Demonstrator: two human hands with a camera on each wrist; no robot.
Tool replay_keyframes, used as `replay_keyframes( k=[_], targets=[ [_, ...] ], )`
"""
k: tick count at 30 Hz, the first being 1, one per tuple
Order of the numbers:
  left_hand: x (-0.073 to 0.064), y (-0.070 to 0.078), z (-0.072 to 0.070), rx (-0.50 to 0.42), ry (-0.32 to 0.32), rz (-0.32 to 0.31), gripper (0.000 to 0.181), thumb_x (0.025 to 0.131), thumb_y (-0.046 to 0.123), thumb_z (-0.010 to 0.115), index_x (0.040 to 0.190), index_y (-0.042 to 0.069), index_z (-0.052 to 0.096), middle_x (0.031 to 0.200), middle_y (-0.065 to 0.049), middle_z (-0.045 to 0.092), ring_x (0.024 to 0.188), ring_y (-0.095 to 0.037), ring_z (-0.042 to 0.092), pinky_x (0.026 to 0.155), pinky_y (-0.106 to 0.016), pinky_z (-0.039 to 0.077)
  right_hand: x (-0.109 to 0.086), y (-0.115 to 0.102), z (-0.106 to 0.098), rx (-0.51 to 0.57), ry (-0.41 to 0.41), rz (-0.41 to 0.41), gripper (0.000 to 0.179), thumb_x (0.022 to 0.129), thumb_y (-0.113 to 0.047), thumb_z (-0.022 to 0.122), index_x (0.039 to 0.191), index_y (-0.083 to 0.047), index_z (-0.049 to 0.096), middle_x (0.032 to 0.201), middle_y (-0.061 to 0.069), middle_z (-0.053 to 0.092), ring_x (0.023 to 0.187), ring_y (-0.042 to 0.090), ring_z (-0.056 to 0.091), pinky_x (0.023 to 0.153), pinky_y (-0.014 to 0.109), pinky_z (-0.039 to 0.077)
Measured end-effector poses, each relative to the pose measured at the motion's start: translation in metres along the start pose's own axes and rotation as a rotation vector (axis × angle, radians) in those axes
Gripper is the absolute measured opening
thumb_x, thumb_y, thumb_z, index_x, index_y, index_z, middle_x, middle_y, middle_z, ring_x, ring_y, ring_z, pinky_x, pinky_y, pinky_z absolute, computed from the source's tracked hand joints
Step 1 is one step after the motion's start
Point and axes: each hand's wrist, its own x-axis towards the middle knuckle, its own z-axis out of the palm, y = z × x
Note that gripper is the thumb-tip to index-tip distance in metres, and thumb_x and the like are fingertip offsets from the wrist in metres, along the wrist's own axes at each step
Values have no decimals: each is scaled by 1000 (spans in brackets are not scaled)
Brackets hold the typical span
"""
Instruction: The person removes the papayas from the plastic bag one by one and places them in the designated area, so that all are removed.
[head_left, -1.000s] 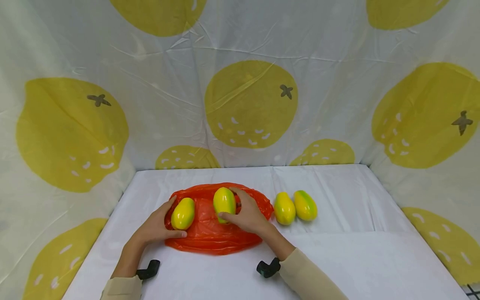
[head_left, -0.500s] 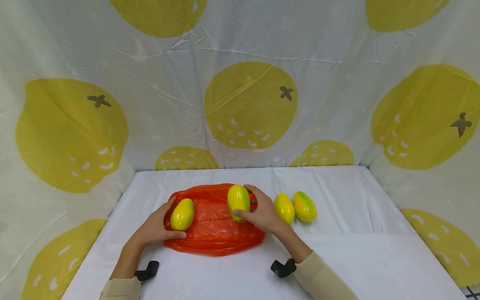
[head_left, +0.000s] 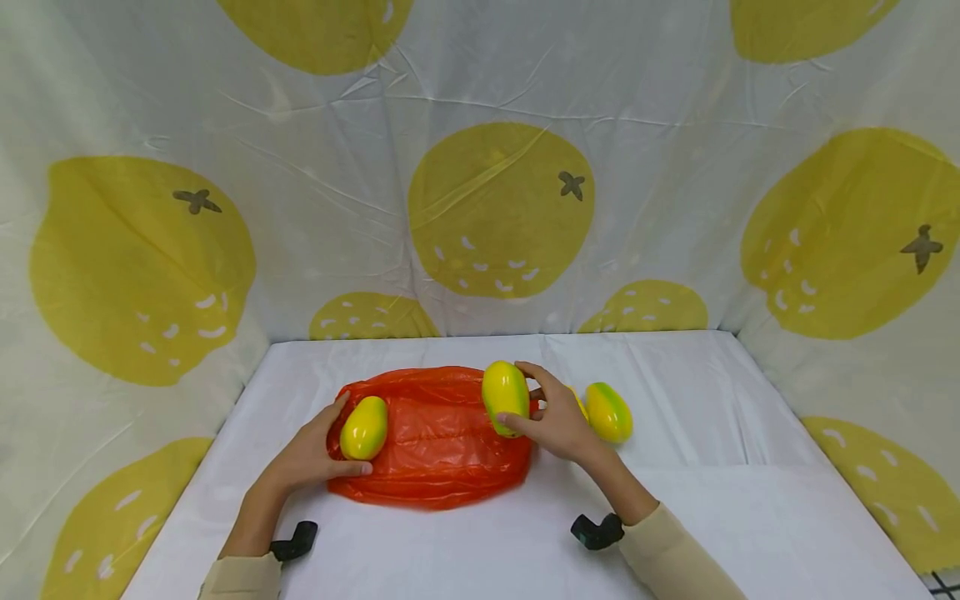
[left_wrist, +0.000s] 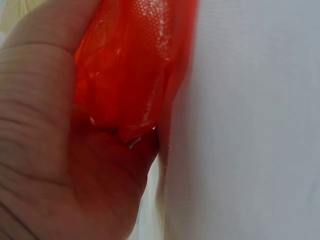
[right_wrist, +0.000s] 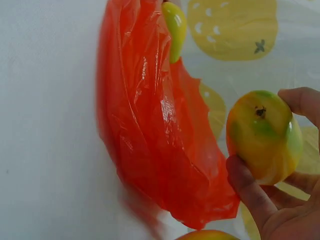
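Note:
A red plastic bag point(head_left: 438, 433) lies spread open on the white table. One yellow mango point(head_left: 364, 428) sits at its left end. My left hand point(head_left: 309, 446) curves round that end, gripping the bag's side, with the mango between thumb and fingers; the left wrist view shows red plastic in the hand, the mango hidden. Above the bag's right edge, my right hand point(head_left: 558, 421) holds a yellow-green mango point(head_left: 505, 396) between thumb and fingers. In the right wrist view this mango point(right_wrist: 265, 135) is clear of the bag, its stem end showing.
To the right of the bag lie two more mangoes: one mango point(head_left: 609, 412) in full view, the other mango point(head_left: 577, 402) mostly behind my right hand. A lemon-print cloth point(head_left: 502, 208) hangs behind the white table point(head_left: 705, 517) and along both sides.
My right hand has moved right and slightly up with its mango, from over the bag's middle to its right edge, now covering much of one mango. My left hand has stayed put.

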Motion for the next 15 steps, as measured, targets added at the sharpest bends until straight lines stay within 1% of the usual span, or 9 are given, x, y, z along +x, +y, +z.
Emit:
replay_keyframes(
  k=[9, 15],
  targets=[
    [0, 0, 1, 2, 3, 3, 130, 70, 57, 89, 165, 8, 16, 164, -24, 32, 147, -49, 35, 111, -74, 36, -7, 5, -25, 10, 8, -4, 87, 83, -43, 85, 156, -30, 39, 152, 1, 47, 115, 26, 63, 83, 33, 64],
    [0, 0, -1, 13, -4, 3, 130, 70, 58, 89, 166, 10, 16, 164, -24, 32, 148, -49, 34, 110, -74, 38, -12, 12, -40, 35, 17, -19, 85, 86, -38, 84, 156, -28, 38, 150, 4, 47, 114, 29, 64, 82, 36, 65]
  ],
)
